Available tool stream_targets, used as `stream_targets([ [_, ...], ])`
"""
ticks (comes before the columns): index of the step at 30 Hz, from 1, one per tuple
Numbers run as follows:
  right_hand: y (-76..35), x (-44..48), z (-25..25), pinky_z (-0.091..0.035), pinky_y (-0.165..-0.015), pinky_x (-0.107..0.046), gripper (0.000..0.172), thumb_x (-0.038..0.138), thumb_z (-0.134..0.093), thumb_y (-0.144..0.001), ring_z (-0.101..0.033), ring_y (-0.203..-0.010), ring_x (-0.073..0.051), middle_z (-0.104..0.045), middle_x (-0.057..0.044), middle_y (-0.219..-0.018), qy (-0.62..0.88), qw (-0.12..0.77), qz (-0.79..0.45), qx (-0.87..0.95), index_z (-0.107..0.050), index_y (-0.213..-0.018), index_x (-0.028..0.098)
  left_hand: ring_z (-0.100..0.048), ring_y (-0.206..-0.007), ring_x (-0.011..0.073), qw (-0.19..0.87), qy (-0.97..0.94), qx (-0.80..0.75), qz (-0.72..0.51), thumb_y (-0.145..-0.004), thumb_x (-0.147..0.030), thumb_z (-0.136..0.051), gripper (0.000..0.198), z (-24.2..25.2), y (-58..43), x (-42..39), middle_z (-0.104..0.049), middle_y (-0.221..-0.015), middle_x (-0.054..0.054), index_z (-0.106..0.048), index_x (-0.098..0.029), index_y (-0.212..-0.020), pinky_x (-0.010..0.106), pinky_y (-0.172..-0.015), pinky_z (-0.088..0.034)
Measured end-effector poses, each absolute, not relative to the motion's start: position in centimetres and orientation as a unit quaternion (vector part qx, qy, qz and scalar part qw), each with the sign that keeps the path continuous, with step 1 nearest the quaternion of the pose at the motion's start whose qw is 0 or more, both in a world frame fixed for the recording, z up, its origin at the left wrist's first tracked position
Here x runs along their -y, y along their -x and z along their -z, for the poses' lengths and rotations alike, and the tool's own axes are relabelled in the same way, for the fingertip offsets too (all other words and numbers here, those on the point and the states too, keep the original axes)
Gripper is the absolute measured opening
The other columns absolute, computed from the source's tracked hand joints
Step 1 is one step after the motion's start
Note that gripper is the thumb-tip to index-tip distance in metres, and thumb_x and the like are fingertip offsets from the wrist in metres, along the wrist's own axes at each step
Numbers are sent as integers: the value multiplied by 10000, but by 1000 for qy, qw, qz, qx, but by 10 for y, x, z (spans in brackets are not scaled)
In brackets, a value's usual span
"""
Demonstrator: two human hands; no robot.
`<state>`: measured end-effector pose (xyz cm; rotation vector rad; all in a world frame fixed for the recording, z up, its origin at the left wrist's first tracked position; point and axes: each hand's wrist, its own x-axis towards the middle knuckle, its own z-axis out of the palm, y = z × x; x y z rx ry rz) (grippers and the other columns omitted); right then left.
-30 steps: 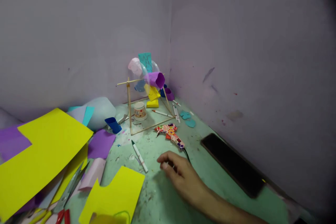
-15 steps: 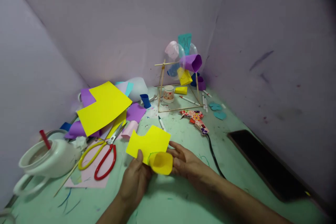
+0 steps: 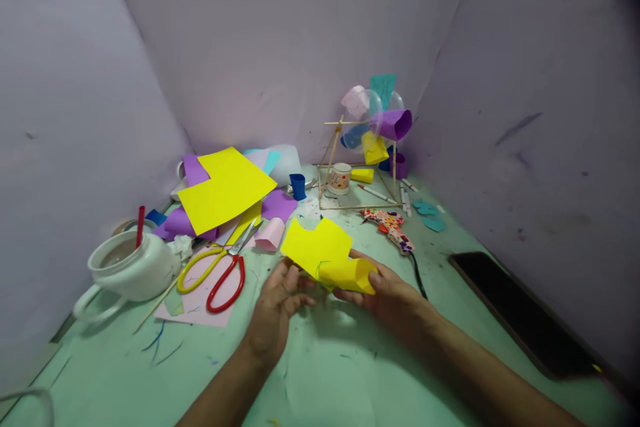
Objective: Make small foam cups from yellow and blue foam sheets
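A flat sheet of yellow craft paper (image 3: 320,240) with a notch in its far edge is held up in front of me. Against its near right side lies a rolled yellow paper cup (image 3: 343,275), its open end facing right, with a green marker line beside it. My right hand (image 3: 385,287) grips the cup and sheet, thumb at the cup's open end and fingers behind and below. At the sheet's lower left edge is my left hand (image 3: 283,297), fingers loosely curled and apart; its fingertips partly pass behind the paper, so contact is unclear.
Scissors (image 3: 235,257) lie left on pink paper, beside a white pot (image 3: 133,267) and a pile of coloured sheets (image 3: 227,190). Behind stands a stick frame (image 3: 357,207) bearing a wheel with paper cups. A patterned glue gun (image 3: 395,230) and a black phone (image 3: 520,313) are right.
The yellow cup has turned from facing me to lying sideways, open end right. My left thumb has come off the sheet. The camera view has shifted, moving the scene rightward.
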<state>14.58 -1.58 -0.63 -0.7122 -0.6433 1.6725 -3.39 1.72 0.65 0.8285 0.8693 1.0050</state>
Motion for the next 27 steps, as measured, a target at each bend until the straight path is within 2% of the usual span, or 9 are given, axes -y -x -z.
stream_targets([
  [1, -146, 15, 5, -456, -920, -485, 494, 349, -800, -606, -645, -987, -281, -690, -94, -1059, 303, 585, -704, 266, -633, -1048, 207, -613, -745, 175, 663, -390, -428, -476, -660, -432, -651, 461, -9, 41, -21, -654, -999, 89, -563, -154, -1018, 280, -580, -488],
  [3, -148, 15, 3, -460, -912, -502, 515, 351, -815, -578, -653, -967, -281, -700, -86, -1045, 306, 604, -692, 250, -637, -1042, 215, -563, -602, 131, 542, -423, -509, -517, -603, -421, -673, 412, -14, 58, -30, -652, -760, 33, -581, -145, -894, 245, -517, -446],
  [5, -149, 14, 4, -452, -916, -520, 562, 347, -825, -562, -655, -966, -286, -699, -88, -1056, 310, 612, -687, 240, -623, -1071, 220, -452, -485, 78, 452, -429, -559, -547, -563, -375, -686, 295, -18, 77, -42, -516, -505, -51, -548, -154, -703, 204, -487, -385],
  [8, -153, 14, 7, -436, -939, -521, 551, 347, -840, -537, -657, -959, -280, -707, -77, -1044, 313, 630, -673, 229, -638, -1035, 225, -397, -463, 71, 322, -428, -627, -566, -598, -406, -614, 261, -21, 102, -56, -448, -474, -76, -521, -178, -685, 203, -480, -347],
  [12, -158, 13, 11, -422, -962, -515, 539, 373, -837, -535, -646, -975, -280, -706, -68, -1040, 301, 637, -671, 230, -654, -1023, 237, -454, -502, 131, 184, -464, -730, -466, -700, -452, -477, 272, -24, 122, -61, -486, -527, -20, -534, -189, -660, 265, -504, -354],
  [15, -161, 12, 10, -423, -971, -484, 529, 398, -809, -576, -606, -1052, -274, -691, -69, -1086, 279, 649, -671, 228, -651, -1054, 237, -554, -693, 272, 94, -523, -785, -318, -770, -438, -392, 327, -22, 125, -61, -571, -646, 78, -571, -187, -659, 383, -622, -390],
  [18, -162, 11, 5, -425, -974, -456, 487, 411, -780, -619, -577, -1098, -255, -681, -57, -1120, 247, 652, -679, 229, -652, -1057, 240, -546, -909, 393, 54, -601, -779, -174, -714, -286, -445, 247, -15, 126, -65, -619, -893, 181, -618, -155, -833, 472, -718, -391],
  [22, -164, 11, 0, -384, -1001, -493, 483, 487, -758, -618, -589, -1080, -263, -690, -38, -1108, 217, 641, -700, 229, -660, -1027, 251, -541, -972, 398, 40, -662, -746, -59, -589, -151, -483, 382, -4, 127, -72, -603, -1044, 209, -613, -141, -949, 474, -755, -408],
  [27, -167, 11, 1, -332, -1035, -505, 531, 501, -758, -613, -583, -1092, -271, -689, -54, -1113, 198, 651, -699, 219, -644, -1062, 242, -557, -972, 380, 11, -677, -736, -15, -639, -187, -457, 430, -6, 124, -72, -617, -1048, 202, -573, -152, -1052, 443, -737, -422],
])
